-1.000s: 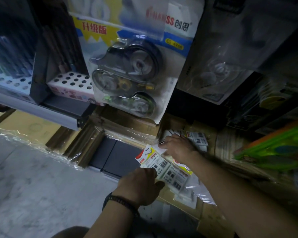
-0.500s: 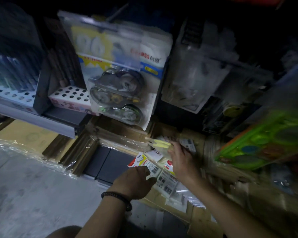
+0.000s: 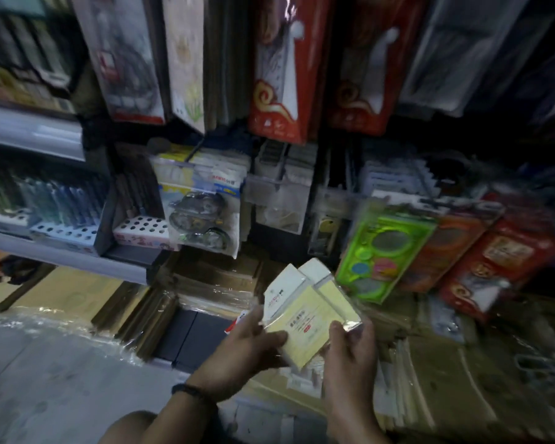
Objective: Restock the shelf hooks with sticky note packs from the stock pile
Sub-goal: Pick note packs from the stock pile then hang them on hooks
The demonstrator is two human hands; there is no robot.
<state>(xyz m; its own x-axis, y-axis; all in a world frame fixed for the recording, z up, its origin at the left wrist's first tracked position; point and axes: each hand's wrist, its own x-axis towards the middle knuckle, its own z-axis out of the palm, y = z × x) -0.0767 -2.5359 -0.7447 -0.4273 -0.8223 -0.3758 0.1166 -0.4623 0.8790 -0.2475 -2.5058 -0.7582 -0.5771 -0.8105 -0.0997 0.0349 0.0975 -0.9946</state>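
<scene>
Two sticky note packs (image 3: 314, 310) held up in front of the display, centre frame, just right of middle; yellow pads in clear sleeves with white header cards pointing to 12 o'clock; the packs are fanned, the rear one offset toward 1 o'clock.

Left hand (image 3: 247, 342) grips the 8 o'clock edge of the packs, thumb across the front face, fingers behind; right hand (image 3: 350, 354) pinches the 4 o'clock corner, thumb on the sleeve; neither hand is free.

Stock pile (image 3: 302, 378) sits directly below the hands at 6 o'clock; too dim to tell what it holds.

Risks, judged from this frame:
- the sleeves look slick and the packs are not squared up; the rear pack could slide out at 1 o'clock if either grip loosens;
- no hang hole is visible on the headers, and the hooks at 12 o'clock are lost in blur; threading two at once could miss the hook or tear a header;
- green stencil pack (image 3: 385, 248) hangs just beside the packs at 2 o'clock; lifting that way could knock it off;
- correction tape pack (image 3: 202, 213) at 10 o'clock and the clear packs (image 3: 279, 200) at 12 o'clock crowd the row; easy to pick the wrong hook.
</scene>
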